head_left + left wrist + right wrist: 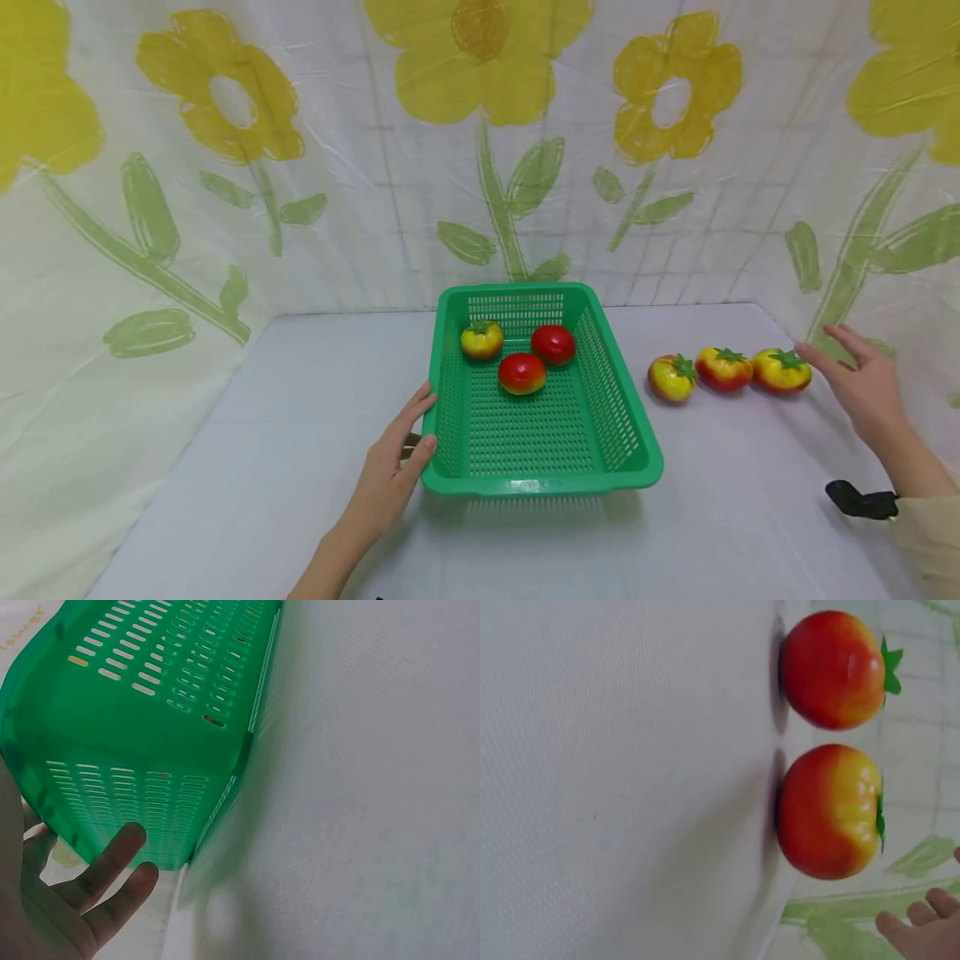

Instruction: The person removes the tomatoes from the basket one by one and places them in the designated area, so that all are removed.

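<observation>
A green plastic basket [525, 483] stands mid-table with one yellow tomato [482, 340] and two red ones [522, 373] inside. My left hand [386, 462] touches its left rim with the thumb and fingertips, the fingers fairly straight. Seen from the left wrist, some fingers [112, 862] extend below the rim beside the perforated wall. To the right of the basket, three yellow-red tomatoes with green leafy tops lie in a row. My right hand [862, 383] hovers beside the rightmost tomato [782, 371], fingers spread and holding nothing; the right wrist view shows fingertips apart from the nearer tomato [829, 812].
The white tabletop [300, 433] extends around the basket. Behind it hangs a pale curtain [337, 267] with painted yellow flowers, close to the table's back edge and both sides. A black object [861, 502] shows at my right wrist.
</observation>
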### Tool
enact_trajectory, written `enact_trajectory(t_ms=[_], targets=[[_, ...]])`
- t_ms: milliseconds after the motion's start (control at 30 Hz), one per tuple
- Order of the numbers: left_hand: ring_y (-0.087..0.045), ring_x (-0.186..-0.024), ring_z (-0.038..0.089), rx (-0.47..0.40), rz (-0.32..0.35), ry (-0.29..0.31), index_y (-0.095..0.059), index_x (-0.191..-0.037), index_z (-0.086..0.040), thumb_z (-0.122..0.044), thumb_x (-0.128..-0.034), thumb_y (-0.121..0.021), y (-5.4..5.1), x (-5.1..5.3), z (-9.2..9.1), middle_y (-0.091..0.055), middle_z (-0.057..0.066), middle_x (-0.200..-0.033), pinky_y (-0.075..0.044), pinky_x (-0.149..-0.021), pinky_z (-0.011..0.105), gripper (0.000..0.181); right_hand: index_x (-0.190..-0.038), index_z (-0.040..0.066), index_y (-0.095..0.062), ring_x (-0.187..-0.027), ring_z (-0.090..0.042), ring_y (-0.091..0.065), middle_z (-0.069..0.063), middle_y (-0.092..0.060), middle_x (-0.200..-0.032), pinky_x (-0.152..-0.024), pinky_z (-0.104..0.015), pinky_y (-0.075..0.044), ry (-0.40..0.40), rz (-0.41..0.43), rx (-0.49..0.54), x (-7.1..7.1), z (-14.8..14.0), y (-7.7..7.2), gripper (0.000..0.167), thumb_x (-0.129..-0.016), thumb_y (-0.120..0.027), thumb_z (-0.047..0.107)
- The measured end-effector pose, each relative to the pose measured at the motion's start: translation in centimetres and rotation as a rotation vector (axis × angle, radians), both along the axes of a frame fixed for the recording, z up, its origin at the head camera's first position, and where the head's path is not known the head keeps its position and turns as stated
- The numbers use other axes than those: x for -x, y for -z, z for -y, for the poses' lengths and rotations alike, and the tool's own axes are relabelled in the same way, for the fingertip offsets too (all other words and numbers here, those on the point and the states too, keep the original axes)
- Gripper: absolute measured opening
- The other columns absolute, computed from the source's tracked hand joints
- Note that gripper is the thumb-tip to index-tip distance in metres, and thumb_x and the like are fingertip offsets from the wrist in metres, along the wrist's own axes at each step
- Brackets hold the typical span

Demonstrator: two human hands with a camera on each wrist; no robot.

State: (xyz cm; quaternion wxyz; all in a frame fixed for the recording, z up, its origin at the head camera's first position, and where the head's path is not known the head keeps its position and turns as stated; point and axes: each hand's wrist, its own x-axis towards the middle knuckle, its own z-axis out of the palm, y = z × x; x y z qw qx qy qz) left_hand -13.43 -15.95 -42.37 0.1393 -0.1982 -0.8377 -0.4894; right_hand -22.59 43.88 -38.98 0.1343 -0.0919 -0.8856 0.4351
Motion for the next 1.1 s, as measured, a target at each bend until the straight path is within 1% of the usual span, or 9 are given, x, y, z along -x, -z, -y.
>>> enact_trajectory(t_ms=[133,300,400,467,567,633,733,867,1100], targets=[[-0.062,-0.094,0.011,0.001,0.005,-0.001,-0.039,-0.152,-0.020,-0.021,-0.1042,-0.051,0.0,0.0,0.0,-0.029,-0.009,-0.158,-0.052,-0.086,0.036,0.049,-0.156,0.014,-0.028,-0.145,-0.042,-0.007,-0.005,-0.005,-0.164,-0.111,-0.053,-0.019,-0.026,-0.072,-0.003,-0.4,1.3,-0.6,0.069,-0.099,-0.056,0.041],[-0.062,-0.094,0.011,0.003,0.010,-0.008,-0.039,-0.152,-0.020,-0.022,-0.1044,-0.050,0.0,0.0,0.1,-0.029,-0.009,-0.158,-0.053,-0.085,0.038,0.049,-0.155,0.020,-0.035,-0.148,-0.023,-0.007,0.004,-0.012,-0.163,-0.115,-0.042,-0.016,-0.046,-0.146,0.030,-0.9,3.2,-1.4,0.062,-0.100,-0.057,0.035],[-0.062,-0.095,0.010,0.005,0.017,-0.011,-0.039,-0.152,-0.021,-0.023,-0.1044,-0.050,0.0,0.0,0.1,-0.029,-0.009,-0.158,-0.053,-0.084,0.038,0.049,-0.154,0.023,-0.036,-0.148,-0.020,-0.009,0.007,-0.014,-0.162,-0.114,-0.036,-0.019,-0.061,-0.170,0.027,-1.5,4.3,-2.1,0.059,-0.100,-0.057,0.034],[-0.061,-0.095,0.011,0.004,0.018,-0.011,-0.039,-0.152,-0.022,-0.023,-0.1045,-0.050,0.0,0.0,0.1,-0.029,-0.009,-0.158,-0.053,-0.084,0.038,0.049,-0.154,0.025,-0.037,-0.147,-0.023,-0.013,0.008,-0.015,-0.162,-0.110,-0.025,-0.024,-0.068,-0.183,0.021,-1.8,5.0,-2.6,0.058,-0.100,-0.058,0.033],[-0.061,-0.095,0.011,0.003,0.021,-0.011,-0.039,-0.152,-0.022,-0.024,-0.1044,-0.050,0.1,0.0,0.0,-0.029,-0.009,-0.158,-0.053,-0.084,0.037,0.049,-0.153,0.023,-0.039,-0.147,-0.023,-0.016,0.005,-0.018,-0.162,-0.102,-0.013,-0.028,-0.095,-0.220,0.009,-2.3,6.0,-3.3,0.057,-0.100,-0.058,0.029],[-0.061,-0.095,0.011,0.003,0.020,-0.011,-0.039,-0.152,-0.023,-0.024,-0.1043,-0.051,0.1,0.0,0.0,-0.029,-0.010,-0.158,-0.053,-0.084,0.037,0.049,-0.152,0.020,-0.040,-0.146,-0.021,-0.017,0.003,-0.021,-0.161,-0.097,-0.008,-0.029,-0.118,-0.251,0.002,-2.6,6.9,-3.8,0.056,-0.100,-0.059,0.025],[-0.061,-0.095,0.011,0.005,0.016,-0.009,-0.038,-0.152,-0.023,-0.023,-0.1044,-0.050,0.1,0.1,0.0,-0.029,-0.010,-0.158,-0.053,-0.084,0.037,0.049,-0.151,0.016,-0.041,-0.145,-0.016,-0.020,0.002,-0.025,-0.159,-0.096,-0.006,-0.030,-0.160,-0.286,-0.011,-2.9,8.4,-4.2,0.056,-0.099,-0.061,0.021],[-0.061,-0.095,0.011,0.008,0.009,-0.009,-0.038,-0.152,-0.023,-0.023,-0.1044,-0.050,0.1,0.1,0.0,-0.029,-0.009,-0.158,-0.053,-0.084,0.037,0.049,-0.150,0.014,-0.043,-0.142,-0.017,-0.027,0.000,-0.029,-0.158,-0.095,-0.006,-0.032,-0.223,-0.305,-0.028,-3.3,10.7,-4.7,0.057,-0.097,-0.064,0.016],[-0.061,-0.094,0.012,0.002,0.000,-0.005,-0.039,-0.152,-0.022,-0.022,-0.1042,-0.051,0.2,0.0,0.0,-0.029,-0.008,-0.158,-0.053,-0.084,0.037,0.049,-0.146,0.011,-0.048,-0.136,-0.015,-0.038,-0.008,-0.037,-0.152,-0.092,-0.009,-0.038,-0.357,-0.336,0.029,-4.1,14.2,-5.6,0.055,-0.095,-0.066,0.006]])
